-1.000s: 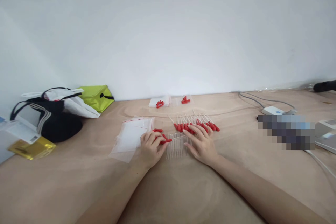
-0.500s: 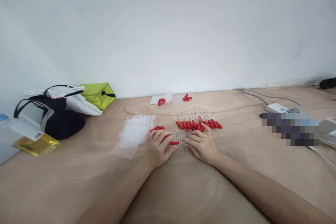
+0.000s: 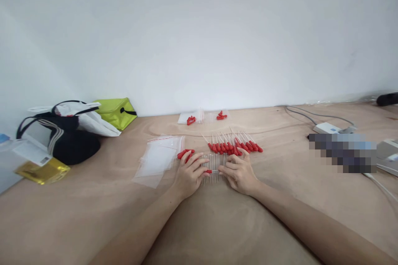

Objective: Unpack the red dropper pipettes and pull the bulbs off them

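My left hand (image 3: 190, 175) pinches a small red rubber bulb (image 3: 209, 171) at its fingertips. My right hand (image 3: 239, 171) faces it and pinches a clear glass tube (image 3: 215, 171) that meets the bulb. Both hands rest over a row of bare clear tubes (image 3: 215, 160) on the wooden table (image 3: 217, 223). Just behind lies a row of finished droppers with red bulbs (image 3: 235, 146). A few loose red bulbs (image 3: 184, 153) lie by my left fingers. Clear zip bags (image 3: 158, 158) lie flat to the left.
Two small bags with red bulbs (image 3: 202, 117) sit near the wall. A black and white bag (image 3: 64, 132), a lime green pouch (image 3: 115, 112) and a gold packet (image 3: 43, 171) stand at the left. Cables, a white adapter (image 3: 326, 127) and a white box (image 3: 387, 149) lie at the right.
My right hand pulled back from the dropper row and took a clear tube. My left hand brought a red bulb to the tube's end; the hands now meet.
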The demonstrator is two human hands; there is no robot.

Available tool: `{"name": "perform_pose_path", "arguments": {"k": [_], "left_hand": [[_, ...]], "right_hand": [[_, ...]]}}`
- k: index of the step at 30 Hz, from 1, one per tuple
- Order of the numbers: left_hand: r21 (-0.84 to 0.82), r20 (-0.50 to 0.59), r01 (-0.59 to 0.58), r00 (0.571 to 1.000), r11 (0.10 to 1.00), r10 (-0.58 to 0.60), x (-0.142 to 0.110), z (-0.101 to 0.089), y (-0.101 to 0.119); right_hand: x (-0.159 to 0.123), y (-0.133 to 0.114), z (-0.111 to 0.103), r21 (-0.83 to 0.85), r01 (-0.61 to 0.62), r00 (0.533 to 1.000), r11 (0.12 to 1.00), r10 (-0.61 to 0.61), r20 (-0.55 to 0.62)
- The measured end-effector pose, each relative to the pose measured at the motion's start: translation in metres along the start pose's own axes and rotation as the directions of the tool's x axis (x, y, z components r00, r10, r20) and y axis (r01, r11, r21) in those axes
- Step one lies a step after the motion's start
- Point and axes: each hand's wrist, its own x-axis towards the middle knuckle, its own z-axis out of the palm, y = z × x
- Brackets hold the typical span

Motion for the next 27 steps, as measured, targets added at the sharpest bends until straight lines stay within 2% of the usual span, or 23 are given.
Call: {"name": "perform_pose_path", "arguments": {"k": [8,14,17,21,23,25,27], "left_hand": [[-0.042,-0.003,-0.015,1.000,0.999,0.015,0.000,-0.005,0.002],[-0.079,0.026,-0.005,1.000,0.997,0.007,0.002,-0.005,0.004],[-0.094,0.020,0.005,1.000,0.996,-0.003,-0.002,-0.007,-0.001],[-0.050,-0.035,0.085,0.996,0.995,-0.086,-0.015,-0.012,-0.018],[-0.081,-0.082,0.118,0.989,0.990,-0.124,-0.020,-0.012,-0.025],[-0.104,-0.156,0.194,0.966,0.976,-0.208,-0.021,-0.010,-0.029],[-0.088,-0.242,0.300,0.919,0.950,-0.312,-0.019,-0.009,-0.032]], "right_hand": [[-0.002,0.000,-0.003,0.023,0.023,0.999,0.999,-0.022,-0.047],[-0.003,-0.003,-0.003,0.045,0.011,0.999,0.999,-0.010,-0.030],[-0.006,0.001,-0.007,0.067,-0.009,0.999,0.998,0.011,-0.030],[-0.010,0.012,-0.014,0.109,-0.177,0.981,0.978,0.184,-0.057],[-0.009,0.014,-0.015,0.134,-0.241,0.965,0.961,0.252,-0.075],[-0.008,0.012,-0.012,0.158,-0.268,0.953,0.950,0.285,-0.101],[-0.005,0.009,-0.008,0.174,-0.290,0.943,0.941,0.312,-0.116]]}}
